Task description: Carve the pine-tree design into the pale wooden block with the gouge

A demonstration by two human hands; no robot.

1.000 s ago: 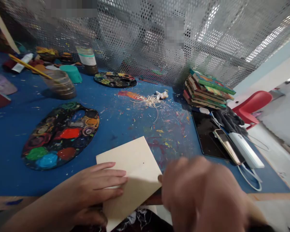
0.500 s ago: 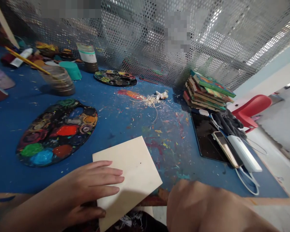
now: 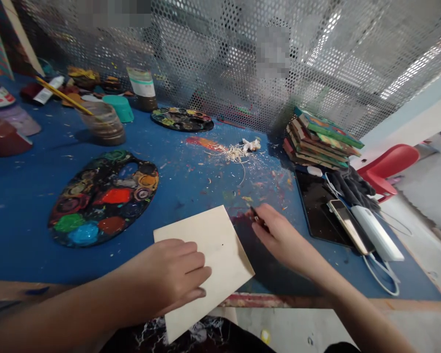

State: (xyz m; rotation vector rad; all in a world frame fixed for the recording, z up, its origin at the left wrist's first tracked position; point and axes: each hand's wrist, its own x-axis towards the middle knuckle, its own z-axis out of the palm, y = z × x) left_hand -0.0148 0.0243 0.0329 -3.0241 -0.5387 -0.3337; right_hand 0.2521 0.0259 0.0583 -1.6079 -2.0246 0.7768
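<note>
A pale blank wooden board (image 3: pixel 209 255) lies at the near edge of the blue table (image 3: pixel 191 181), its near corner hanging over the edge. My left hand (image 3: pixel 172 274) rests on the board's left part with the fingers curled and pressed onto it. To the right of the board my right hand (image 3: pixel 279 235) is on the table, its fingers pinched round a small dark thin thing (image 3: pixel 257 218) that I cannot name. An oval paint palette (image 3: pixel 103 198) full of coloured paint lies left of the board.
A stack of painted boards (image 3: pixel 319 139), a dark tablet (image 3: pixel 316 203), a phone (image 3: pixel 347 223) and a white power bank (image 3: pixel 377 233) lie right. A brush jar (image 3: pixel 103 122), a second palette (image 3: pixel 182 119), bottles and a perforated metal screen (image 3: pixel 220 59) stand behind. A red chair (image 3: pixel 387 164) is at far right.
My right hand has moved from close under the camera out onto the table beside the board's right edge. My left hand's fingers have curled in on the board.
</note>
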